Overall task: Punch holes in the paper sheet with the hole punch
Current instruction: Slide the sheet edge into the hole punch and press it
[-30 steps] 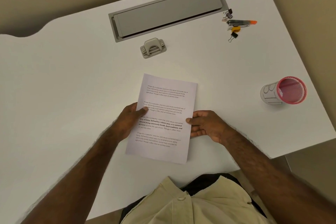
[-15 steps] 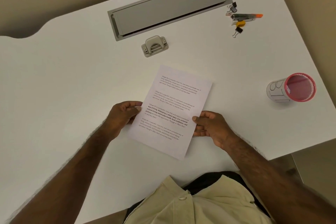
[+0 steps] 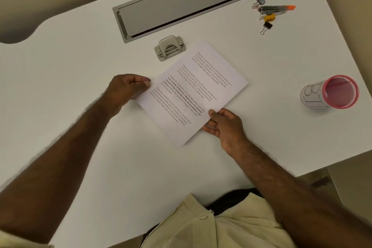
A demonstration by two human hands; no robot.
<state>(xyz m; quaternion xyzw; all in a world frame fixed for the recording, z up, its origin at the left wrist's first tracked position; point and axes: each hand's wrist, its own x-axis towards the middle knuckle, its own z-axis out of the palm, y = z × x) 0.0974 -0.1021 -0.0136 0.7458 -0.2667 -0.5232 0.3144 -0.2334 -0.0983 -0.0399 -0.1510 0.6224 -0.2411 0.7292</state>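
A printed paper sheet (image 3: 193,90) lies turned diagonally on the white desk (image 3: 80,86), its far corner close to the hole punch. The small grey hole punch (image 3: 170,47) sits just beyond the sheet, below the cable tray, untouched. My left hand (image 3: 126,87) pinches the sheet's left edge with curled fingers. My right hand (image 3: 223,126) grips the sheet's near right edge, thumb on top and fingers underneath.
A long grey cable tray (image 3: 185,0) is set into the desk at the back. A stapler (image 3: 271,10) and binder clips (image 3: 261,0) lie at the back right. A pink mesh pen cup (image 3: 332,92) lies on its side at the right.
Both hands have rotated the sheet clockwise and shifted it away from me, so its far corner now sits beside the hole punch. The left hand's grip has moved to the edge.
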